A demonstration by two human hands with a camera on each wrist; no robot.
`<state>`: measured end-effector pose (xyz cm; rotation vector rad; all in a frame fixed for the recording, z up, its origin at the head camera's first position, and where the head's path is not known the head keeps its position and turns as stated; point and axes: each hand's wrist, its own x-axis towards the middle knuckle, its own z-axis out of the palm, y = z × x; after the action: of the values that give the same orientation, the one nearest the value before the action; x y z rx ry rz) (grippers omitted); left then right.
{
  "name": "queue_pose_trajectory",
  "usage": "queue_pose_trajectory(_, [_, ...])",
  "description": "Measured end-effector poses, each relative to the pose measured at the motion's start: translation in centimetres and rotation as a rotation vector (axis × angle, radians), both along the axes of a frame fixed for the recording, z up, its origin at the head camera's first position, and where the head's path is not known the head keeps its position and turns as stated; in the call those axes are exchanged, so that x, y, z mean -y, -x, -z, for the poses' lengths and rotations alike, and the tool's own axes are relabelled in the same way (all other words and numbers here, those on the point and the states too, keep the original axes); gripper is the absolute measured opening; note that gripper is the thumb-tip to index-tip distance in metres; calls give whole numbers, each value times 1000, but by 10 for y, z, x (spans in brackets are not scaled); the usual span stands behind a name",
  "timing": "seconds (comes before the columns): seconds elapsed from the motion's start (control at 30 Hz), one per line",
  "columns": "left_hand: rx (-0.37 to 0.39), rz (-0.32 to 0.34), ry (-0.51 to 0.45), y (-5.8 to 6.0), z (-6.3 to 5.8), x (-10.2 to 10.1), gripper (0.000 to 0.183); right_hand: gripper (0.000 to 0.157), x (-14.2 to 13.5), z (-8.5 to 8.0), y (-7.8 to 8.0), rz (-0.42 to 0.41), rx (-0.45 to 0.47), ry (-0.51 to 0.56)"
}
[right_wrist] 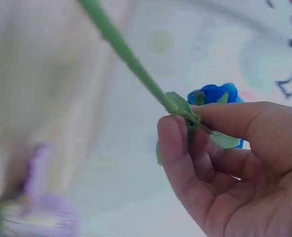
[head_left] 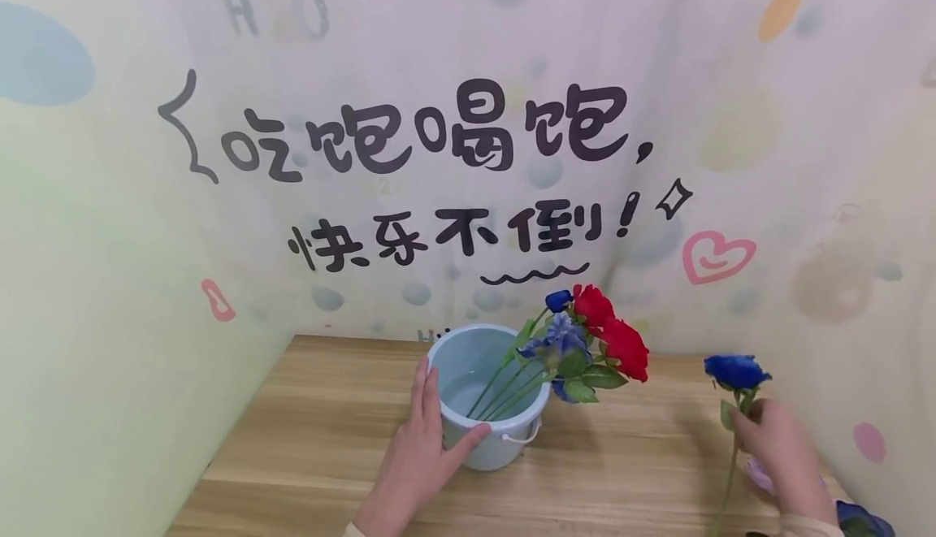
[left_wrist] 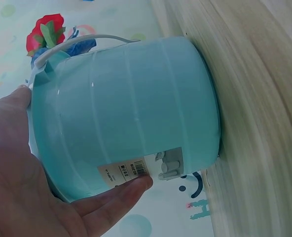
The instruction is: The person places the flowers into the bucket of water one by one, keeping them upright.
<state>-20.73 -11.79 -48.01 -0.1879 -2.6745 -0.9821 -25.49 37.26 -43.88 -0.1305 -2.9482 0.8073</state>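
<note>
A light blue plastic bucket (head_left: 478,449) with a white handle stands upright on the table. My left hand (head_left: 418,460) grips it from the left, thumb at the rim and fingers along the wall; the left wrist view shows a fingertip beside the label (left_wrist: 128,170). Red roses (head_left: 625,348) and blue flowers (head_left: 559,338) lean out over the bucket's right rim, their green stems inside. Off to the right, my right hand (head_left: 784,452) pinches the green stem (right_wrist: 131,61) of a blue rose (head_left: 737,372) just below its bloom, stem hanging downward.
A purple flower (right_wrist: 42,212) lies on the table under the right hand. At the bottom right corner is a dark blue flower (head_left: 861,521). The wooden table (head_left: 307,431) meets a printed wall covering (head_left: 409,58) at the back and sides.
</note>
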Motion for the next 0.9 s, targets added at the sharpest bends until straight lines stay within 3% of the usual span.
queue_pose_trajectory(0.1, [-11,2,4,0,0,0,113,40,6,-23,-3,11,-72,-6])
queue_pose_trajectory(0.3, [4,-7,7,-1,2,0,115,35,27,-59,-15,50,-310,-26])
queue_pose_trajectory(0.57, [14,-17,5,0,2,1,115,30,56,-107,-33,104,-563,49])
queue_pose_trajectory(0.73, [-17,-17,0,1,1,1,113,27,70,-134,-39,74,-575,204])
queue_pose_trajectory(0.9, [2,-16,2,0,1,0,116,23,87,-149,-47,-56,-501,545])
